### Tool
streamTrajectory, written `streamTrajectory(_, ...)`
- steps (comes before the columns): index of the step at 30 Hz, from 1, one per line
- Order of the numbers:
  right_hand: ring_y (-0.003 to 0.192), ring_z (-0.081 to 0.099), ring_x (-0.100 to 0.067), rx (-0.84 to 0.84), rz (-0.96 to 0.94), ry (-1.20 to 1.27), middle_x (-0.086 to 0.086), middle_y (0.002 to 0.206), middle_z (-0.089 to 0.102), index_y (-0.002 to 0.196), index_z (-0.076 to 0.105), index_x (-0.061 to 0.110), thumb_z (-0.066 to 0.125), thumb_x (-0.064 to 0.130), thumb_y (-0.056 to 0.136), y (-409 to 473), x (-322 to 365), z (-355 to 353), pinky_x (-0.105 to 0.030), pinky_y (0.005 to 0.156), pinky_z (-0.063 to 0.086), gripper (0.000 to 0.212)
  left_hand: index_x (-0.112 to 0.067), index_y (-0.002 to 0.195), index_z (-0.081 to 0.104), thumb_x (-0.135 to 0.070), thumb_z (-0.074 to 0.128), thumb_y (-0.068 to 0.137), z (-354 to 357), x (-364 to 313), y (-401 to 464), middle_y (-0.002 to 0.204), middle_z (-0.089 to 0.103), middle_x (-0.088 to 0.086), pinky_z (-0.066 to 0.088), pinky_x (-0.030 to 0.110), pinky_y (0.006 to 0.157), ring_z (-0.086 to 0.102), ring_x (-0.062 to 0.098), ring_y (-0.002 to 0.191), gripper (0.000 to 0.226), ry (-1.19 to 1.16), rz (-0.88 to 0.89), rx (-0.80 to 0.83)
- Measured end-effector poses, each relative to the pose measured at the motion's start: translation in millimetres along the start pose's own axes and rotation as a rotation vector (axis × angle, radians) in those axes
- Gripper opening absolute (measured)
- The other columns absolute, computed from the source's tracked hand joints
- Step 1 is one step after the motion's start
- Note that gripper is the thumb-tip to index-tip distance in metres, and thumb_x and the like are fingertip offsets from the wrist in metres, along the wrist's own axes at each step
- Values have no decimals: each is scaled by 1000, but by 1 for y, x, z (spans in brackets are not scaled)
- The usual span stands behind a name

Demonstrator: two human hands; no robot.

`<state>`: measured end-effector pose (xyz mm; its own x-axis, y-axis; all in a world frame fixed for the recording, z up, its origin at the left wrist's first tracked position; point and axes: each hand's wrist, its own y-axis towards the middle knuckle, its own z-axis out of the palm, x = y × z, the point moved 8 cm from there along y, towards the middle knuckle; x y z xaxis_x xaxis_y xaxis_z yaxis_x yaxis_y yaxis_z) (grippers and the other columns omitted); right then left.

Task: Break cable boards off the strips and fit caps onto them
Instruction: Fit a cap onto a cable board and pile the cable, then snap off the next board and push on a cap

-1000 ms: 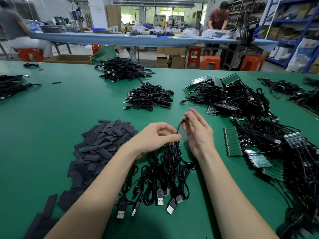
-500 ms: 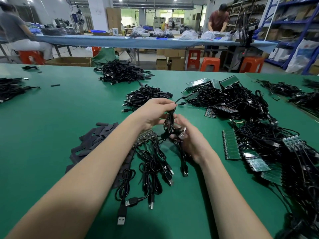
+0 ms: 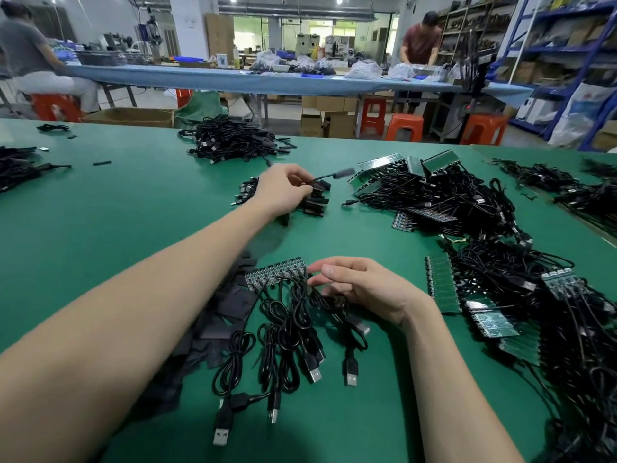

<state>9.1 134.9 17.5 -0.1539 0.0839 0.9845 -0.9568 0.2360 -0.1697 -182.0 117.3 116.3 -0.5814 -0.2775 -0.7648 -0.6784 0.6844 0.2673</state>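
Left hand [image 3: 283, 192] pinches a capped cable [image 3: 329, 176] — right hand [image 3: 360, 289] relaxed, holding nothing.

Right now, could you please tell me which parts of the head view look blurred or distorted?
In the head view, the capped black cable end by the left hand is smeared by motion; the right hand near the green board strip is sharp; wide-angle distortion bows the blue shelving.

green table [image 3: 117, 208], black cables [image 3: 287, 322] (orange stools [image 3: 404, 127])
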Motion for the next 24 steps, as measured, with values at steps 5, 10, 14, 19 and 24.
streamTrajectory(5,85,70,-14,-46,4,66,-9,109,76,115,70,11,74,34,79,5,-1,-4,-26,88,57,42,-18,107,62,-25,72,87,-4,18,21,112,64,7,52,39,86,58,28,105,23,593,56,13)
streamTrajectory(10,82,69,-18,-92,22,129,-9,102,76,117,68,5,73,30,84,6,-4,-6,-24,78,58,42,-13,111,56,-33,66,93,31,50,8,112,65,8,49,38,93,58,26,104,29,513,-50,259)
streamTrajectory(14,82,72,-21,-201,10,142,-14,103,75,119,66,1,69,21,94,9,-3,-9,-28,76,61,32,-20,97,64,-36,63,94,31,48,-16,105,67,2,51,35,91,61,20,100,17,392,-39,235)
streamTrajectory(19,74,73,-18,-361,29,-51,-19,114,71,105,66,8,66,14,97,18,5,-6,-26,70,62,10,-12,98,61,-33,44,103,35,55,-51,113,67,15,50,39,89,58,29,94,28,620,-112,317)
streamTrajectory(24,60,66,-9,-419,111,-118,-8,94,71,109,67,9,67,17,96,20,4,-9,-18,56,55,15,-2,104,62,-34,36,106,45,48,-66,116,64,24,48,40,89,61,37,103,41,588,-178,321)
